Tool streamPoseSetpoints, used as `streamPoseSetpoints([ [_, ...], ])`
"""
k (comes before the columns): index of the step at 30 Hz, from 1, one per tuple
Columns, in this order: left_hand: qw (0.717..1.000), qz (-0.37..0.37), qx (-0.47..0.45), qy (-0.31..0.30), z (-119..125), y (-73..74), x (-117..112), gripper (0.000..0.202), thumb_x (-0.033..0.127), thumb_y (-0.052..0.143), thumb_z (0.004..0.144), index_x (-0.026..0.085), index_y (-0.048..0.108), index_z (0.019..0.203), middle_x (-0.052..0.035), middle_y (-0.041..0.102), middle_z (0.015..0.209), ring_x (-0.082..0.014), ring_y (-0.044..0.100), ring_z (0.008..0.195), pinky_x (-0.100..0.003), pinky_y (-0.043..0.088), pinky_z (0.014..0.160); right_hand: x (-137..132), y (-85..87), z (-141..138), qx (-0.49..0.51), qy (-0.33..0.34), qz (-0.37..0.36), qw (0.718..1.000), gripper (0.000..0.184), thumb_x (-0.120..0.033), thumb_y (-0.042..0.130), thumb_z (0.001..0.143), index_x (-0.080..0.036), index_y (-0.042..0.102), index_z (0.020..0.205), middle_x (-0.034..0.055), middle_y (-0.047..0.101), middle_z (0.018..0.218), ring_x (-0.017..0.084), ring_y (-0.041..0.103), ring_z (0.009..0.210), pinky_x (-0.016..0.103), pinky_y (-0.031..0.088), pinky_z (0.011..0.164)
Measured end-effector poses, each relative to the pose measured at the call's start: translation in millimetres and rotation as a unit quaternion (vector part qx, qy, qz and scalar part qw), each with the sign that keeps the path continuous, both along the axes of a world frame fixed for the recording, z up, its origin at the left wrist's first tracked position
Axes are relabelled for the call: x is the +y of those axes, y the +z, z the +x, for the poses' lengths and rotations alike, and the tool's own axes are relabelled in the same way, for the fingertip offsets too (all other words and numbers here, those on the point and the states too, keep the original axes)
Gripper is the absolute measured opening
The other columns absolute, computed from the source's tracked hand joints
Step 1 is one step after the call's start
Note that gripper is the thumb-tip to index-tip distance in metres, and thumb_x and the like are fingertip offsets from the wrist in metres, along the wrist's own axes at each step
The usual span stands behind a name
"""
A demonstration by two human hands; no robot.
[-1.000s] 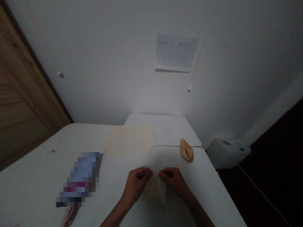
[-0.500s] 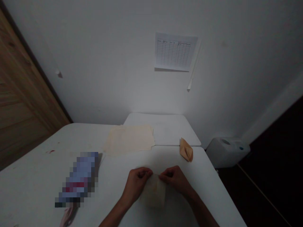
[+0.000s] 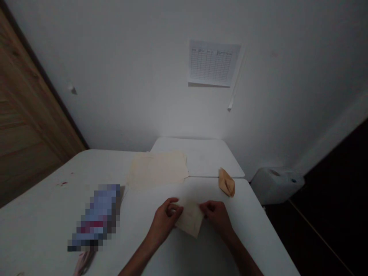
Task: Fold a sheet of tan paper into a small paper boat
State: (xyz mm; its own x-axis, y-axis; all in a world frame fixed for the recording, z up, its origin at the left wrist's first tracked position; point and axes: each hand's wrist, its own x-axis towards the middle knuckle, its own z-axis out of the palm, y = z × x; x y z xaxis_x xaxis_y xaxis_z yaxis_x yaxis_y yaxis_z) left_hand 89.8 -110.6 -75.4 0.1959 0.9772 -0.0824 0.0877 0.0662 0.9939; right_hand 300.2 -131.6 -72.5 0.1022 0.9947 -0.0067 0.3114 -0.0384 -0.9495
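Observation:
A small pale piece of paper point(image 3: 189, 219) is stretched between my two hands, just above the white table. My left hand point(image 3: 167, 214) pinches its left edge between thumb and fingers. At the opposite edge my right hand point(image 3: 215, 215) grips it, fingers curled in. The paper looks slightly creased, with one corner pointing towards me. Beyond my right hand lies a folded brown paper shape point(image 3: 227, 183). Several larger cream paper sheets point(image 3: 158, 170) lie flat and overlapping beyond my left hand.
On the left of the white table point(image 3: 138, 245) lies a pixelated bluish item point(image 3: 97, 214) with a pinkish strap. A printed chart point(image 3: 213, 63) hangs on the wall. A white plastic container point(image 3: 277, 186) stands right of the table, and a wooden panel point(image 3: 25, 103) rises at the left.
The paper, earlier hanging down with my fingertips close together at its top edge, is now turned and lifted. My hands have moved apart to its two sides.

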Motion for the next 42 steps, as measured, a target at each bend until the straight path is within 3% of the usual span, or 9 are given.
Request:
streamPoseSetpoints([
  [4,0.999,0.037,0.034,-0.003,-4.6,-11.5,2.8,0.034,0.043,0.065,0.073,0.016,0.061,0.094,-0.001,0.065,0.069,-0.0167,0.061,0.056,-0.025,0.046,0.047,-2.1,2.3,-1.3,-0.054,-0.019,0.02,0.998,0.031,-0.041,0.058,0.081,-0.015,0.074,0.073,0.0069,0.072,0.07,0.021,0.066,0.065,0.027,0.046,0.06],
  [8,0.978,0.129,0.165,0.011,-7.2,-7.6,5.8,0.016,0.031,0.06,0.077,0.017,0.065,0.085,-0.0009,0.066,0.068,-0.0175,0.062,0.062,-0.027,0.047,0.058,-6.3,5.5,-1.5,-0.227,-0.01,0.037,0.973,0.025,-0.037,0.06,0.082,-0.019,0.071,0.07,0.0041,0.069,0.069,0.019,0.062,0.065,0.028,0.044,0.065],
  [11,0.948,0.191,0.256,-0.002,-7.7,-4.6,4.7,0.013,0.024,0.054,0.083,0.019,0.065,0.087,-0.0013,0.067,0.073,-0.0176,0.062,0.064,-0.028,0.048,0.062,-10.0,4.5,-0.5,-0.327,0.008,0.074,0.942,0.019,-0.033,0.061,0.084,-0.02,0.069,0.072,0.003,0.066,0.072,0.019,0.059,0.073,0.029,0.043,0.074],
  [14,0.905,0.282,0.32,-0.011,-7.7,-5.2,1.6,0.014,0.019,0.05,0.087,0.019,0.064,0.089,-0.0055,0.067,0.086,-0.0213,0.063,0.081,-0.034,0.05,0.075,-13.0,2.4,-1.1,-0.365,0.037,0.124,0.922,0.014,-0.027,0.058,0.087,-0.02,0.067,0.079,0.003,0.065,0.079,0.019,0.057,0.083,0.027,0.042,0.079],
  [19,0.842,0.415,0.34,-0.058,-6.6,-2.7,-8.2,0.023,0.011,0.044,0.091,0.019,0.063,0.1,-0.0117,0.061,0.115,-0.0257,0.054,0.11,-0.043,0.05,0.09,-15.1,2.2,-4.1,-0.419,0.092,0.178,0.886,0.014,-0.021,0.052,0.092,-0.023,0.066,0.09,0.0031,0.062,0.093,0.017,0.054,0.089,0.025,0.041,0.077],
  [23,0.813,0.432,0.359,-0.153,-4.3,5.2,-18.8,0.03,0.016,0.045,0.094,0.023,0.057,0.121,-0.0093,0.053,0.134,-0.0258,0.05,0.12,-0.047,0.046,0.099,-15.2,0.6,-4.2,-0.439,0.103,0.189,0.873,0.013,-0.02,0.053,0.092,-0.025,0.066,0.092,0.0024,0.06,0.093,0.017,0.053,0.09,0.026,0.041,0.079],
  [27,0.786,0.438,0.392,-0.193,-4.4,9.9,-23.0,0.028,0.018,0.047,0.094,0.022,0.06,0.119,-0.0086,0.059,0.13,-0.0264,0.054,0.118,-0.048,0.047,0.099,-14.4,-3.3,-3.0,-0.435,0.096,0.193,0.874,0.012,-0.02,0.054,0.091,-0.025,0.066,0.092,0.0022,0.06,0.091,0.016,0.054,0.088,0.025,0.041,0.078],
  [33,0.774,0.449,0.402,-0.196,-9.5,7.6,-22.0,0.027,0.021,0.05,0.093,0.023,0.062,0.117,-0.0097,0.059,0.13,-0.0276,0.054,0.119,-0.05,0.048,0.097,-14.3,-1.7,-2.8,-0.432,0.089,0.191,0.877,0.013,-0.021,0.053,0.093,-0.025,0.066,0.094,0.0025,0.06,0.09,0.016,0.054,0.087,0.025,0.041,0.077],
  [42,0.791,0.418,0.405,-0.186,-8.3,10.5,-24.3,0.026,0.027,0.056,0.09,0.021,0.064,0.114,-0.0102,0.058,0.132,-0.0304,0.051,0.122,-0.051,0.046,0.099,-13.7,-5.3,-2.1,-0.435,0.085,0.19,0.876,0.014,-0.022,0.054,0.092,-0.026,0.067,0.096,0.0025,0.06,0.091,0.016,0.054,0.086,0.025,0.041,0.076],
])
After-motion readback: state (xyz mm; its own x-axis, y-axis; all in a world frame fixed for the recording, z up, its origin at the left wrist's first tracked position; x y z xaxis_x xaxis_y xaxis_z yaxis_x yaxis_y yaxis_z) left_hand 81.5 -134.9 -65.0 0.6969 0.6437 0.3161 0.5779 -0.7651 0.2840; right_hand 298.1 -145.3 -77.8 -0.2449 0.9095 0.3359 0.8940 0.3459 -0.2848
